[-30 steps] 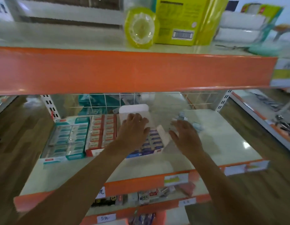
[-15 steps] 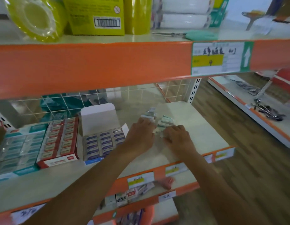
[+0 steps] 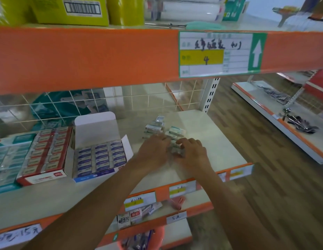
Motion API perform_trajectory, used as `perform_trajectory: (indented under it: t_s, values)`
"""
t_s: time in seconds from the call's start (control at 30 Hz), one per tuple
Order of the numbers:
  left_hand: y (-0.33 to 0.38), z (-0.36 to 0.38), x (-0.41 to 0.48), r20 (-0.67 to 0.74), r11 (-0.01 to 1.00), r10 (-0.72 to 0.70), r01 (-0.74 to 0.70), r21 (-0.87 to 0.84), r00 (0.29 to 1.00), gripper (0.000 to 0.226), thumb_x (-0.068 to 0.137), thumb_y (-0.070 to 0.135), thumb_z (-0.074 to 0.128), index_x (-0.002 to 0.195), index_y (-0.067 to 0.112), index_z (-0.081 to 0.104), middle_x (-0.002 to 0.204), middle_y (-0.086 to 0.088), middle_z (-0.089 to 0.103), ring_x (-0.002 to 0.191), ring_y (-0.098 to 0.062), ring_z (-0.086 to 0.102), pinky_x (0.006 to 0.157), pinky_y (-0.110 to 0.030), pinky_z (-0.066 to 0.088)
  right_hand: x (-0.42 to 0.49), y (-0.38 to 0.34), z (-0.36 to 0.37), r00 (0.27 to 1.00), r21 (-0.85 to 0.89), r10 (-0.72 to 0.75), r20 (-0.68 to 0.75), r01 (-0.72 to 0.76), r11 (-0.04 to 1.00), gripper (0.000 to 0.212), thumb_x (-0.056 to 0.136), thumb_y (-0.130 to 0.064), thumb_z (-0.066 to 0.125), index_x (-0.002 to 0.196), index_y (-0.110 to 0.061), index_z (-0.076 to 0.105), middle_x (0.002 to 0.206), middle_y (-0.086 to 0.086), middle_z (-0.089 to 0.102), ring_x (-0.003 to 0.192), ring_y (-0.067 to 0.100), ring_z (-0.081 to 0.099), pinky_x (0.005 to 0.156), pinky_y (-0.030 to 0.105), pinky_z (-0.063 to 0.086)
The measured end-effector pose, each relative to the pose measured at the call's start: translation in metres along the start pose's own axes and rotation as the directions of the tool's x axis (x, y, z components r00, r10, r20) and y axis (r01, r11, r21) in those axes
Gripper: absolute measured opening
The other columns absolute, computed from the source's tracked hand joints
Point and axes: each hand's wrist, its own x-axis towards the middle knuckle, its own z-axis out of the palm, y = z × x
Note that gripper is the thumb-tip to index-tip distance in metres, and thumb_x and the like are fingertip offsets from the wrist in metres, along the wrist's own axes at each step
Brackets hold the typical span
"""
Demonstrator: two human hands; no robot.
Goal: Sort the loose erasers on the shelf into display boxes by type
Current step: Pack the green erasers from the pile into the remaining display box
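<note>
Sorting erasers: both hands at the heap of loose erasers [image 3: 158,127]
They lie on the shelf [image 3: 211,141], right of the blue display box [image 3: 101,156]. The right hand [image 3: 193,154] curls its fingers onto a few; the left hand [image 3: 153,152] covers others, grip unclear. Light, stiff, probably slick-wrapped: pinch across the long sides.

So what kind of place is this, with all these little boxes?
Most likely a stationery shop. The orange shelves carry handwritten price labels, full display boxes sit beside loose erasers, and more shelving stands across the aisle.
</note>
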Motion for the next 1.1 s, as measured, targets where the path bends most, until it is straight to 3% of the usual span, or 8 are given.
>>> perform_trajectory:
  t_s: [0.1, 0.3, 0.43, 0.6, 0.7, 0.87, 1.0, 1.1]
  values:
    - [-0.002, 0.0, 0.003, 0.043, 0.998, -0.041, 0.039, 0.052, 0.998, 0.038, 0.092, 0.025, 0.051, 0.128, 0.014, 0.052, 0.144, -0.01, 0.035, 0.132, -0.027, 0.034, 0.102, -0.038, 0.04, -0.003, -0.002, 0.002, 1.0, 0.051, 0.002, -0.016, -0.001, 0.999, 0.04, 0.075, -0.037, 0.072, 0.111, -0.022, 0.063, 0.09, 0.0, 0.063, 0.09, 0.024, 0.055, 0.074, 0.035, 0.042]
    - [0.0, -0.012, -0.004, 0.113, 0.988, -0.14, 0.147, -0.055, 0.984, 0.04, 0.087, 0.039, 0.061, 0.112, 0.009, 0.055, 0.111, -0.009, 0.059, 0.095, -0.022, 0.055, 0.071, -0.027, 0.04, -0.005, -0.003, -0.005, 0.999, 0.2, 0.016, 0.05, -0.026, 0.979, 0.042, 0.082, -0.038, 0.065, 0.118, -0.017, 0.065, 0.097, 0.001, 0.056, 0.1, 0.02, 0.05, 0.082, 0.024, 0.038]
    - [-0.001, -0.019, -0.014, 0.13, 0.979, -0.151, 0.166, -0.114, 0.98, 0.051, 0.085, 0.033, 0.064, 0.128, 0.011, 0.048, 0.116, -0.008, 0.058, 0.103, -0.024, 0.056, 0.081, -0.031, 0.044, -0.008, -0.005, -0.005, 0.996, 0.23, -0.046, -0.078, 0.063, 0.971, 0.027, 0.081, -0.025, 0.071, 0.107, -0.017, 0.069, 0.088, -0.004, 0.057, 0.087, 0.011, 0.051, 0.074, 0.017, 0.037]
    - [-0.012, -0.034, -0.027, -0.033, 0.956, -0.129, 0.116, -0.27, 0.991, 0.034, 0.077, 0.018, 0.064, 0.11, 0.016, 0.06, 0.105, -0.005, 0.06, 0.088, -0.022, 0.058, 0.073, -0.03, 0.049, -0.008, -0.019, -0.021, 0.986, 0.536, 0.096, -0.138, -0.007, 0.845, 0.02, 0.081, -0.015, 0.072, 0.095, -0.023, 0.06, 0.08, -0.009, 0.06, 0.072, 0.002, 0.056, 0.064, 0.008, 0.042]
    - [-0.02, -0.052, -0.035, -0.146, 0.937, -0.136, 0.08, -0.339, 0.98, 0.029, 0.073, 0.014, 0.065, 0.1, 0.017, 0.056, 0.093, 0.002, 0.052, 0.081, -0.014, 0.053, 0.062, -0.018, 0.037, -0.008, -0.038, -0.022, 0.982, 0.649, 0.152, -0.114, -0.042, 0.759, 0.023, 0.081, -0.009, 0.072, 0.092, -0.02, 0.056, 0.08, -0.005, 0.062, 0.071, 0.004, 0.061, 0.064, 0.01, 0.047]
    - [-0.045, -0.076, -0.049, -0.195, 0.885, -0.236, 0.127, -0.449, 0.952, 0.029, 0.072, 0.006, 0.067, 0.09, 0.022, 0.049, 0.091, 0.004, 0.055, 0.078, -0.011, 0.051, 0.062, -0.019, 0.043, -0.001, -0.077, -0.011, 0.99, 0.678, 0.102, -0.1, -0.007, 0.735, 0.037, 0.076, 0.005, 0.07, 0.09, -0.026, 0.054, 0.089, -0.014, 0.067, 0.082, 0.001, 0.068, 0.066, 0.018, 0.053]
    - [-0.068, -0.091, -0.066, -0.179, 0.866, -0.307, 0.196, -0.46, 0.935, 0.035, 0.072, 0.001, 0.068, 0.091, 0.025, 0.049, 0.095, 0.006, 0.058, 0.087, -0.011, 0.056, 0.072, -0.024, 0.054, 0.009, -0.111, -0.003, 0.988, 0.613, 0.051, -0.147, 0.05, 0.788, 0.025, 0.076, 0.003, 0.071, 0.093, -0.011, 0.06, 0.081, -0.024, 0.06, 0.075, -0.021, 0.056, 0.062, 0.002, 0.039]
    - [-0.086, -0.102, -0.081, -0.19, 0.851, -0.339, 0.213, -0.48, 0.921, 0.034, 0.075, 0.006, 0.071, 0.088, 0.029, 0.049, 0.09, 0.01, 0.058, 0.086, -0.009, 0.057, 0.069, -0.017, 0.051, 0.013, -0.133, 0.003, 0.989, 0.599, 0.018, -0.144, 0.073, 0.798, 0.021, 0.077, 0.002, 0.071, 0.093, -0.008, 0.062, 0.078, -0.022, 0.057, 0.074, -0.023, 0.053, 0.061, -0.001, 0.036]
